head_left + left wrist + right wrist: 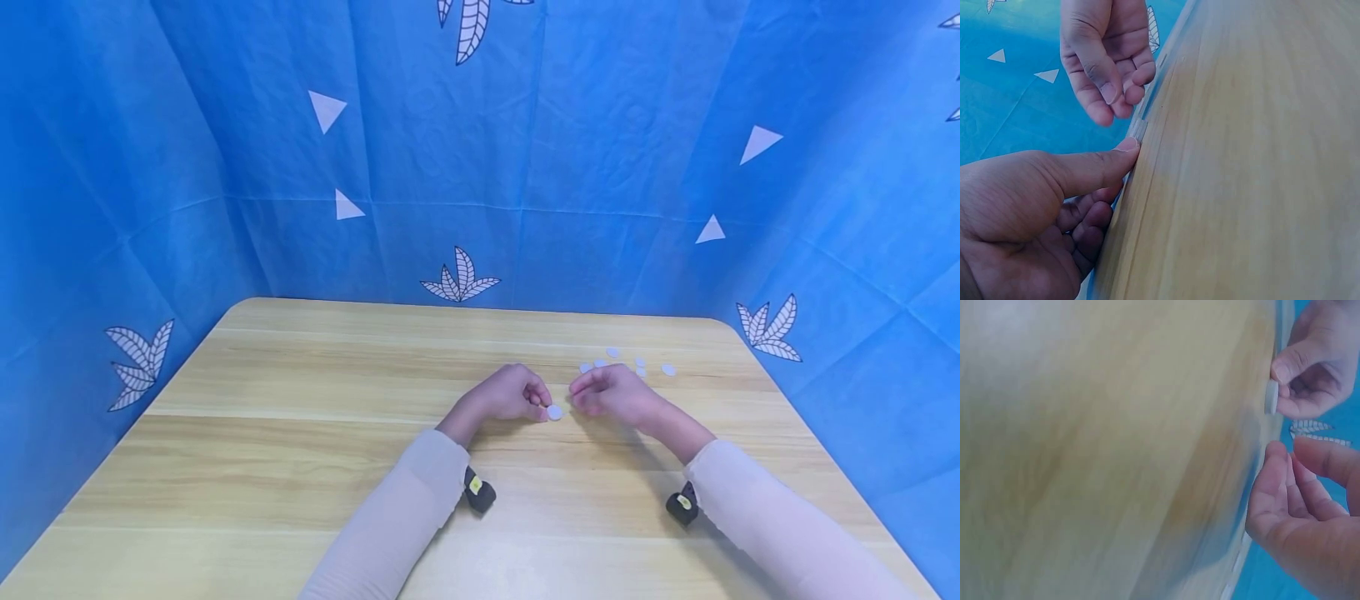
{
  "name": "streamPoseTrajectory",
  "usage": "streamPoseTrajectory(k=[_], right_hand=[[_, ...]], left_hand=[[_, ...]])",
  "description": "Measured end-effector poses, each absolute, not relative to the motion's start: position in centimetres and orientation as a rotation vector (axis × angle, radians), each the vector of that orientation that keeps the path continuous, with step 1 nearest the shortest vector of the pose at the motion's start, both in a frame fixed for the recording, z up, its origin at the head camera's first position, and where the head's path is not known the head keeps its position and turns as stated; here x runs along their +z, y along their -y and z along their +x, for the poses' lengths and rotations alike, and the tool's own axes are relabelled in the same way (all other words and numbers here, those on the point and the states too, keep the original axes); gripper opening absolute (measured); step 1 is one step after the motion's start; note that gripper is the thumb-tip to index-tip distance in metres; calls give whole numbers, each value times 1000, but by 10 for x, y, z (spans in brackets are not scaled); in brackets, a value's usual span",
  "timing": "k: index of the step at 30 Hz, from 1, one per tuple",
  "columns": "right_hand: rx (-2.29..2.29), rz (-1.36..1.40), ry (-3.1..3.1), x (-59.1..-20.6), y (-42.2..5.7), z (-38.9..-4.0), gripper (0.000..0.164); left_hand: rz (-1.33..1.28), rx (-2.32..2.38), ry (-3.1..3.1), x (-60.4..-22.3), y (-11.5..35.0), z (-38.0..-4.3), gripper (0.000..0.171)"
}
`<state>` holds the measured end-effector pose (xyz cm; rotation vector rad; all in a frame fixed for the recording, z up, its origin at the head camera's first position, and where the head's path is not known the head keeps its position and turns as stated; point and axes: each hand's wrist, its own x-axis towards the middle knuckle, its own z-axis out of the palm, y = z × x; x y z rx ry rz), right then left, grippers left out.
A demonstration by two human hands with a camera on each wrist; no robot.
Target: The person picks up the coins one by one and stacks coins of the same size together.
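Blue cloth (600,100), leaf and triangle prints, stands behind and beside a wood-grain table (262,467). Two pale sleeves (405,508) reach over it. Left hand (512,393): fingers curled, thumb and fingertips nearly together. Right hand (615,394): fingers loosely bent, thumb near fingertips, nothing visible in its hold. Black device (480,493) at each wrist. White disc (554,412) on the table between the hands, edge pinched by left thumb and fingertips; single or stacked, cannot tell. Six loose discs (668,369) lie just beyond the right hand.
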<state>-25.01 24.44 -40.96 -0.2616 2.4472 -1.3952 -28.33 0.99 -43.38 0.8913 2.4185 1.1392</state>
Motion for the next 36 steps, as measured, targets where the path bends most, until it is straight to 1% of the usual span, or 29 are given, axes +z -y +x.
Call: streamPoseTrajectory(k=[15, 24, 36], right_hand=[[-1357, -231, -2483, -401, -263, -267, 33], [-1216, -241, -2521, -394, -274, -283, 30], [-1062, -481, -2640, -403, -280, -307, 26]], left_hand=[[867, 1130, -2423, -435, -10, -283, 9], [866, 1131, -2419, -434, -10, -282, 9], [861, 1124, -2420, -433, -11, -282, 9]])
